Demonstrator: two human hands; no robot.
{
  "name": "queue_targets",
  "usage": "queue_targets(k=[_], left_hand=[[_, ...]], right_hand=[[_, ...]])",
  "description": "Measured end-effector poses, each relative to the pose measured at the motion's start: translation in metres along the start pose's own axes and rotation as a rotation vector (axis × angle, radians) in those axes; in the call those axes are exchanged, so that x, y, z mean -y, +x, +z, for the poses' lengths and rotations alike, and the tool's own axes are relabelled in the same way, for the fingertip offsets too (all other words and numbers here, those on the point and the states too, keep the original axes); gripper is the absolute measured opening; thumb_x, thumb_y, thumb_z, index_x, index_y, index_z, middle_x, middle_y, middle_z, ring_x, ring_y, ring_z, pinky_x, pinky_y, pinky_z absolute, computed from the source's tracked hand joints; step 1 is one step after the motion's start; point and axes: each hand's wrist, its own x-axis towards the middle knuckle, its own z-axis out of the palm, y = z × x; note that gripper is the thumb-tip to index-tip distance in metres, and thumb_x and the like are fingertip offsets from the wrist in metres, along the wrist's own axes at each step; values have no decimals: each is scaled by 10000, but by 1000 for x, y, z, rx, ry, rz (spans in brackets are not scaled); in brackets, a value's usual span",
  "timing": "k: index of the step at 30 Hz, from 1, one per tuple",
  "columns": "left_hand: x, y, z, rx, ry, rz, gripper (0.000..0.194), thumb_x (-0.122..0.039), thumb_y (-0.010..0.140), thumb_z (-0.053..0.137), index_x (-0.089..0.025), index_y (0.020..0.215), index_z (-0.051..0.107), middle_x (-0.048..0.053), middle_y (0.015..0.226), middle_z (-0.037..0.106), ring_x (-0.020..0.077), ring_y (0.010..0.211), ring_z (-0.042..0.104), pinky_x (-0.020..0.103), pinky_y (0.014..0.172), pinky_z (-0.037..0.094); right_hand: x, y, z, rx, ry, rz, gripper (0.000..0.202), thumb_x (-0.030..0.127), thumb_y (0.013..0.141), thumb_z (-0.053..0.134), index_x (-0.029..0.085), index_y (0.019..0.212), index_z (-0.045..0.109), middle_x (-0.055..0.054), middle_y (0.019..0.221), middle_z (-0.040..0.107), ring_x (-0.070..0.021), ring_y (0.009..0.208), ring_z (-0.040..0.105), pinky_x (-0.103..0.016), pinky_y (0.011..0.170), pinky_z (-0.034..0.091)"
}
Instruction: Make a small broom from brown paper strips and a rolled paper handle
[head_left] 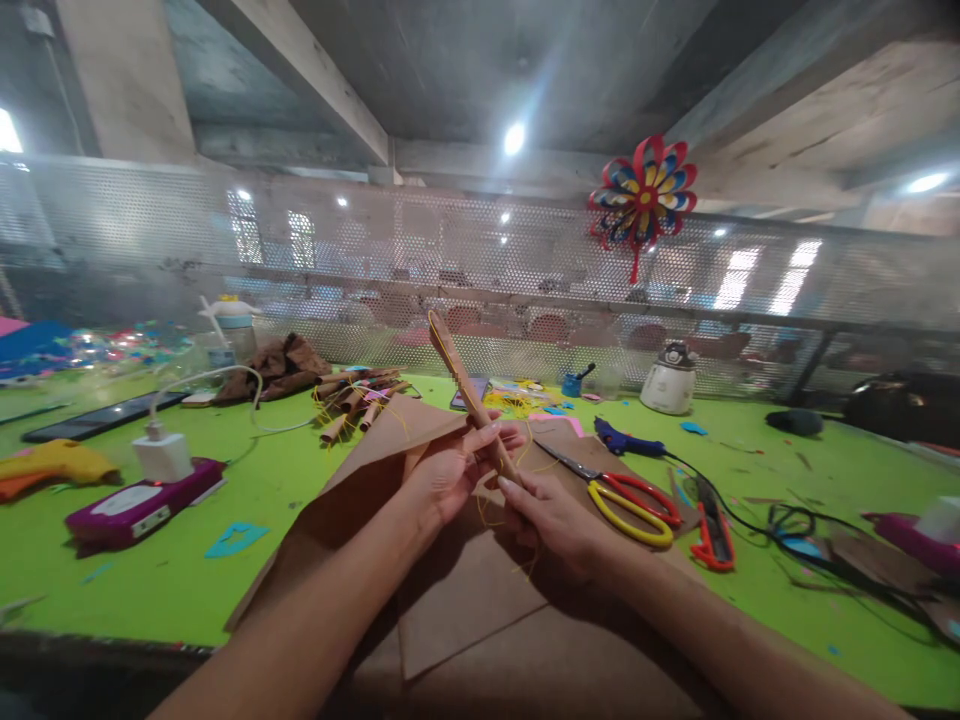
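A narrow rolled brown paper tube [460,372] with a yellow string along its upper part is held up at a slant in front of me. My left hand [457,465] grips it around the middle, fingers partly curled. Lower down, my right hand [547,515] pinches the tube's bottom end. Loose yellow thread [491,505] dangles beside the hands. Under them lie large brown paper sheets [472,610], one curling upward at the left. Scissors [634,510] with one red and one yellow handle lie on the paper to the right of my right hand.
Right of the paper are a red-handled cutter [712,530] and a blue glue gun [630,438] with a cable. On the left are a purple power strip [146,505], a yellow glue gun [56,468] and several tied paper rolls [360,395]. A perforated metal screen [450,270] stands behind.
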Motion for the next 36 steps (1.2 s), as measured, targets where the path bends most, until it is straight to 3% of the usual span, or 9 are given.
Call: queue_targets(k=[9,16,20,23,26,28,31,36], left_hand=[[-2,2,1,26,-123,-40,132,-167,804,595,-77,899,614,177,946,686,235,872,669,339,818,528],[1,3,-1,108,-97,-16,160,-187,810,599,-107,948,618,136,881,695,226,827,673,351,801,530],[2,2,1,80,-40,14,170,-212,822,590,-107,950,625,134,837,696,216,794,676,343,791,531],[1,2,1,40,-22,37,154,-212,848,552,-103,931,621,131,811,696,211,780,676,345,780,533],[1,4,-1,-6,-13,85,128,-195,849,552,-103,916,610,129,803,695,214,778,675,341,764,532],[2,6,-3,1,-3,106,125,-210,833,584,-105,895,611,132,813,694,208,762,673,329,747,532],[4,9,-5,40,-4,102,143,-234,808,627,-108,875,615,139,848,692,206,785,668,311,744,531],[2,4,-2,96,-15,37,169,-243,839,589,-139,972,600,124,902,684,205,840,662,305,716,543]], right_hand=[[5,-4,-7,282,439,140,248,414,850,569,179,896,507,75,566,381,-43,428,233,-196,449,209],[12,-8,-14,345,491,170,240,371,870,548,173,1007,539,74,537,398,-49,430,242,-197,463,232],[9,-7,-10,280,417,139,246,414,848,571,185,921,519,63,569,439,-51,429,320,-206,460,283],[4,-4,-6,128,244,75,306,425,790,646,184,918,508,43,658,495,-53,463,402,-201,451,317],[-2,-2,-1,-39,36,15,336,441,765,668,175,890,504,44,659,504,-44,447,398,-186,415,305],[-6,-3,1,-59,0,4,323,465,795,625,177,800,478,58,589,469,-44,418,376,-185,393,282],[-6,-6,1,51,175,41,315,471,838,565,186,769,452,69,566,436,-40,390,346,-192,398,280],[8,-13,-7,268,431,165,273,423,869,541,185,1001,524,76,580,428,-29,376,271,-183,405,255]])
